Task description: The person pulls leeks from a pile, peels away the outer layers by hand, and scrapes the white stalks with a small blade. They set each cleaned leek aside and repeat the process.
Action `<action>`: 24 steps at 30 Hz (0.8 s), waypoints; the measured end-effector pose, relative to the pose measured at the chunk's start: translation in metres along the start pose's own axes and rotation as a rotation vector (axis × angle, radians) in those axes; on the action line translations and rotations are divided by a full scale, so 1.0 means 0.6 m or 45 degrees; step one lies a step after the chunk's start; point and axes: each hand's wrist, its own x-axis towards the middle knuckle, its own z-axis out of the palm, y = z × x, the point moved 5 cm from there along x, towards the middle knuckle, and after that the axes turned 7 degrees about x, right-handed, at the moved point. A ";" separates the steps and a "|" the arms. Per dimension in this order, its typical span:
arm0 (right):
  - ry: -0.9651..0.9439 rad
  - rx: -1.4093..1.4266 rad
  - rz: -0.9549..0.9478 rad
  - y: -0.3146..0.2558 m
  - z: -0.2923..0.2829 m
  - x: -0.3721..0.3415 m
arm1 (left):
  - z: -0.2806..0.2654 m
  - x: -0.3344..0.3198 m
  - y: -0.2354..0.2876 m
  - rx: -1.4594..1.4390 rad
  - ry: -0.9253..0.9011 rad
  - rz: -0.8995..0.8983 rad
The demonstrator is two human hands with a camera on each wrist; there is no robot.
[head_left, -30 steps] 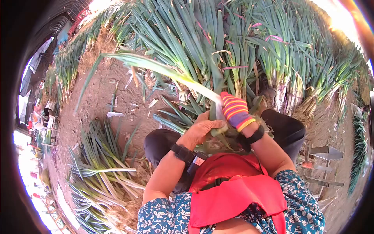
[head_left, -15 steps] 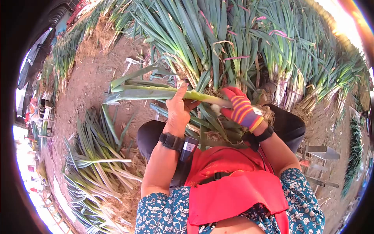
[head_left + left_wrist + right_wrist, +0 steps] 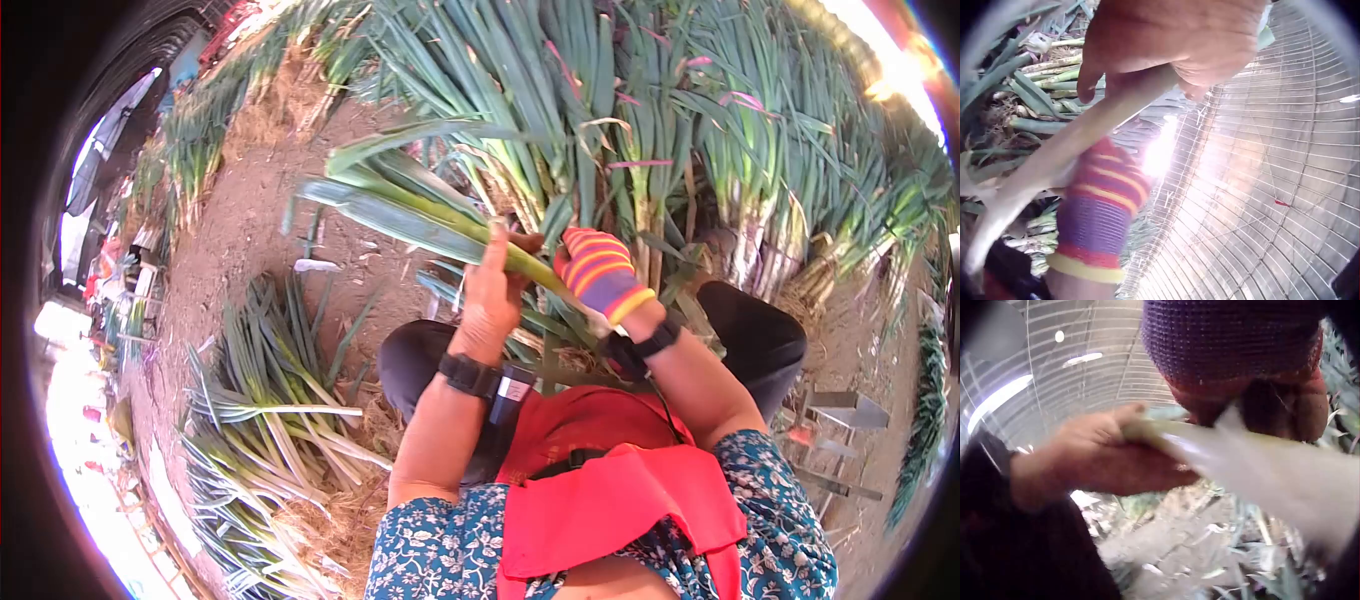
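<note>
A long green onion (image 3: 430, 212) slants across the lap, its green leaves up to the left and its pale stem toward the right. My bare left hand (image 3: 492, 295) grips it where the leaves meet the stem. In the left wrist view the fingers of that left hand (image 3: 1166, 44) wrap over the stem. My right hand (image 3: 603, 277), in a striped knitted glove, holds the onion lower on the pale part. The right wrist view shows the gloved fingers (image 3: 1310, 412) curled beside the white stem (image 3: 1272, 469), where a thin flap of skin (image 3: 1230, 419) stands up. The roots are hidden.
Tied bundles of green onions (image 3: 640, 130) stand in a row ahead. Loose onions (image 3: 290, 400) lie in a pile at the left on the dirt floor (image 3: 270, 205). A metal stand (image 3: 845, 408) is at the right. Both knees (image 3: 755, 330) flank the work.
The onion first swung up from the right hand, then came level into both hands. Now its leafy end tilts higher, and the left hand has moved right, closer to the gloved hand.
</note>
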 end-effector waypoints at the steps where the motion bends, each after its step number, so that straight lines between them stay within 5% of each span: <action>1: -0.052 -0.122 0.014 0.024 0.011 -0.007 | -0.006 0.004 -0.007 -0.107 0.025 -0.019; 3: -0.222 -0.342 0.200 0.079 0.020 -0.029 | -0.014 0.007 0.005 -0.117 0.009 0.082; 5: -0.172 -0.420 0.120 0.123 0.004 -0.074 | -0.019 -0.001 0.022 -0.107 0.053 0.098; 7: -0.444 -0.555 0.362 0.196 0.002 -0.116 | -0.029 -0.001 0.028 -0.137 0.063 0.129; 14: -0.718 -0.841 0.808 0.440 -0.082 -0.332 | -0.113 -0.009 0.078 -0.310 0.181 0.213; 17: -0.713 -0.681 0.654 0.319 -0.113 -0.236 | -0.132 -0.013 0.084 -0.332 0.224 0.206; 18: -0.494 -0.438 0.654 0.298 -0.121 -0.209 | -0.135 -0.013 0.082 -0.331 0.223 0.204; 20: -0.181 0.211 0.111 0.198 -0.131 -0.147 | -0.146 -0.014 0.080 -0.389 0.325 0.165; 23: -0.453 0.376 -0.098 0.044 -0.119 -0.121 | -0.135 -0.020 0.097 -0.413 0.277 0.183; 24: -0.653 0.486 0.024 0.037 -0.093 -0.125 | -0.138 -0.018 0.106 -0.415 0.280 0.196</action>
